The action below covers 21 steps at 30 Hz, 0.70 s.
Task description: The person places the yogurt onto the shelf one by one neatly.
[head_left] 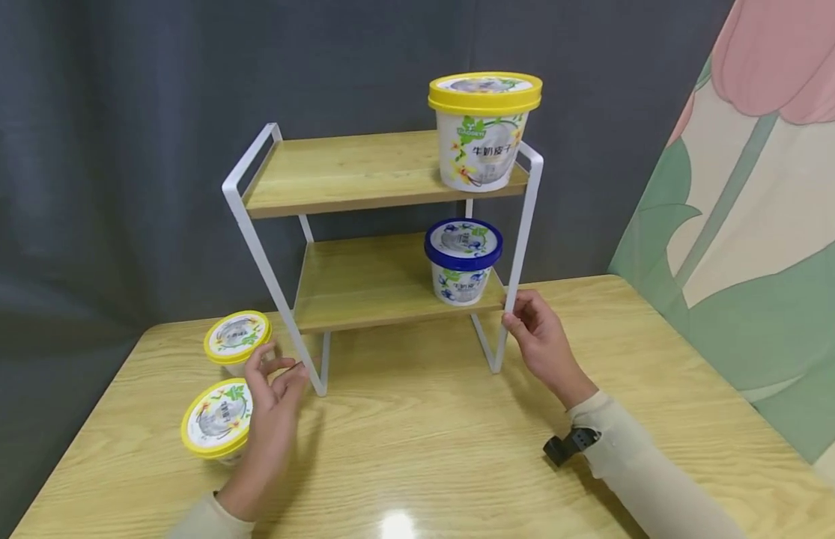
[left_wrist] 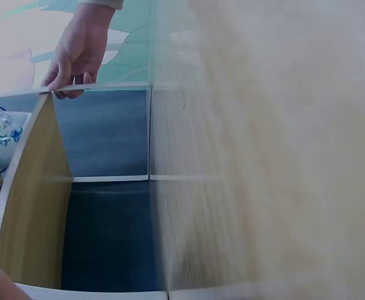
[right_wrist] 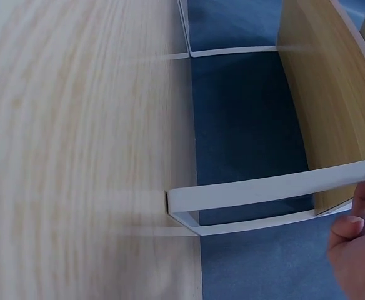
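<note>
A two-tier shelf rack (head_left: pixel 370 176) with wooden boards and white metal legs stands on the table. My right hand (head_left: pixel 541 340) grips its right leg beside the lower board, thumb in front; the left wrist view also shows that right hand (left_wrist: pixel 76 56) at the frame. At the left leg, my left hand (head_left: pixel 272 393) has bent fingers and pinches the leg low down, though the contact is partly hidden. A large yellow-lidded tub (head_left: pixel 484 135) sits on the upper board's right end. Below it, a blue-lidded tub (head_left: pixel 463 262) stands on the lower board.
Two yellow-lidded tubs, a rear one (head_left: pixel 237 340) and a front one (head_left: pixel 218 421), stand on the wooden table (head_left: pixel 417 442) left of the rack, close by my left hand. Behind the table hangs a dark curtain (head_left: pixel 363 67); a flower-patterned cloth (head_left: pixel 761 247) borders the right side.
</note>
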Motion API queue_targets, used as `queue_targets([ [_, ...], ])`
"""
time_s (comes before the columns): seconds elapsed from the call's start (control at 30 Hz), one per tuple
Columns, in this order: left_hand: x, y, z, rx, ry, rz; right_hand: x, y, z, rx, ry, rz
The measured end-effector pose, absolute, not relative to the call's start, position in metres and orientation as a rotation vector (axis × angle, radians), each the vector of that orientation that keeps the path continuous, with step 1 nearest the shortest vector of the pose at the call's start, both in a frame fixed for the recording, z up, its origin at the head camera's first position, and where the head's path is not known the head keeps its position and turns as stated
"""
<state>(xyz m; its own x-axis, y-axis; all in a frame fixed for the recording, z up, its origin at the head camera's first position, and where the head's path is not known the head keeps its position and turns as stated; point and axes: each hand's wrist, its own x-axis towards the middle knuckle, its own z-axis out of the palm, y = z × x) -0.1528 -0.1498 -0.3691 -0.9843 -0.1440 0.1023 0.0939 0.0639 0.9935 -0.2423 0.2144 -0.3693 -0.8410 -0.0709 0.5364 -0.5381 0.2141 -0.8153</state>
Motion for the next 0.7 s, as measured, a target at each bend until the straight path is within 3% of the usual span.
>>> queue_targets([
  [0.43, -0.11, -0.151, -0.38, -0.076, -2.345, -2.136, -0.243, 0.218, -0.368, 0.631, -2.082, 1.656],
  [0.7, -0.113, -0.221, -0.331, -0.594, -2.324, -1.417, -0.246, 0.211, -0.373, 0.66, -2.009, 1.747],
])
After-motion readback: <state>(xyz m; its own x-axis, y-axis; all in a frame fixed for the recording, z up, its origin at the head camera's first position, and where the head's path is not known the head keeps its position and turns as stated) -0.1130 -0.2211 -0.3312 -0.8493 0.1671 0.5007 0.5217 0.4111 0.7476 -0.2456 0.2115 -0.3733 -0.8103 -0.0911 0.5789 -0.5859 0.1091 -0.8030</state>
